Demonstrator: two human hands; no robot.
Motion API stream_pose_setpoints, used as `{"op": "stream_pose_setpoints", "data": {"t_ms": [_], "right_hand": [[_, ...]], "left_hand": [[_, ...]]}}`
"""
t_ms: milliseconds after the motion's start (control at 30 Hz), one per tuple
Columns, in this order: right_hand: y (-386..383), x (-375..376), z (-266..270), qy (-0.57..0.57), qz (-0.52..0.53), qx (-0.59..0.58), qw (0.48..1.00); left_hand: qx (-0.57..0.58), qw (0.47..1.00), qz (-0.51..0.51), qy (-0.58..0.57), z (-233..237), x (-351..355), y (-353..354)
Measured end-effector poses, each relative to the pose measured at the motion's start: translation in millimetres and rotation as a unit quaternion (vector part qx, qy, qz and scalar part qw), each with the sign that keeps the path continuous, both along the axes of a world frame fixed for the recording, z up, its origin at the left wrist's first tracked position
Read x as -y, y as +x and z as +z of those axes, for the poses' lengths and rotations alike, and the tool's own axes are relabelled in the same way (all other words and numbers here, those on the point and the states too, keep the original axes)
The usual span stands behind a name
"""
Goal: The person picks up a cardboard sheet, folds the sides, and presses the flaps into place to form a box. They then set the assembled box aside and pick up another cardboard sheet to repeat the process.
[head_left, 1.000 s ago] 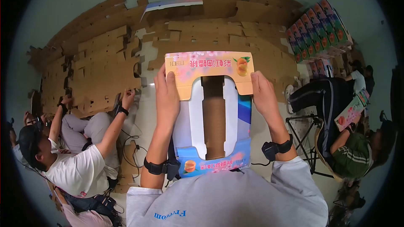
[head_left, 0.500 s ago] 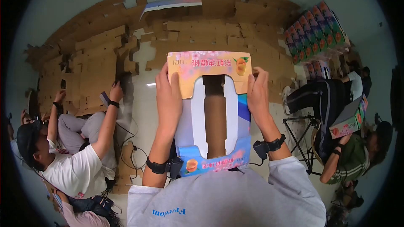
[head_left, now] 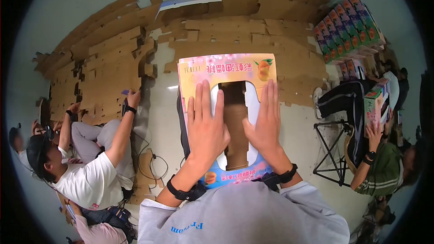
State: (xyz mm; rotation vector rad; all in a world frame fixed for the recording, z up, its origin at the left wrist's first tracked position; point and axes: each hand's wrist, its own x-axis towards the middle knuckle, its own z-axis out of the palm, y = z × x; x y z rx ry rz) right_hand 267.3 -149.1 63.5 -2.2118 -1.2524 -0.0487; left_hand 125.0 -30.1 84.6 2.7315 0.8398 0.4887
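A printed cardboard fruit box [head_left: 230, 66] rests against my body, its top facing up. The panel is yellow-orange at the far end and blue at the near end, with peach pictures and a long opening down the middle showing a brown inside. My left hand [head_left: 207, 124] lies flat on the left part of the top, fingers stretched toward the far end. On the right part, my right hand [head_left: 266, 129] lies flat too, its thumb at the opening's edge. Both palms press on the panel and grip nothing. White flaps line the opening, partly hidden under my hands.
Flattened cardboard sheets [head_left: 226, 31] cover the floor ahead and to the left. Stacked printed boxes [head_left: 348, 31] stand at the far right. Seated people work on both sides; the right one holds a similar box [head_left: 373, 108] beside a black folding stool frame [head_left: 332, 153]. Cables [head_left: 151, 162] lie at left.
Both my hands have moved from the box's outer sides onto its top, now lying flat. The person on the right has turned their box more upright.
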Motion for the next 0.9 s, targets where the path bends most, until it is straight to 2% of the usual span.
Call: {"op": "stream_pose_setpoints", "data": {"t_ms": [67, 167, 333, 467, 667, 900], "right_hand": [[2, 5, -3, 0.010, 0.034, 0.005, 0.999], [6, 4, 2, -0.022, 0.033, 0.032, 0.999], [0, -6, -10, -0.001, 0.023, 0.066, 0.998], [1, -14, -7, -0.017, 0.019, 0.107, 0.994], [2, -9, -5, 0.036, 0.034, 0.050, 0.998], [1, 13, 8, -0.014, 0.051, 0.058, 0.997]], "left_hand": [[0.004, 1.000, -0.004, -0.010, -2, 1, -5], [0.000, 1.000, -0.002, -0.015, 2, 0, -2], [0.013, 1.000, -0.008, -0.015, -8, -2, -10], [-0.029, 0.999, -0.005, -0.033, 4, -6, -2], [0.048, 0.997, -0.038, -0.055, -4, -10, -11], [0.067, 0.992, -0.081, -0.072, -17, -17, -37]]}}
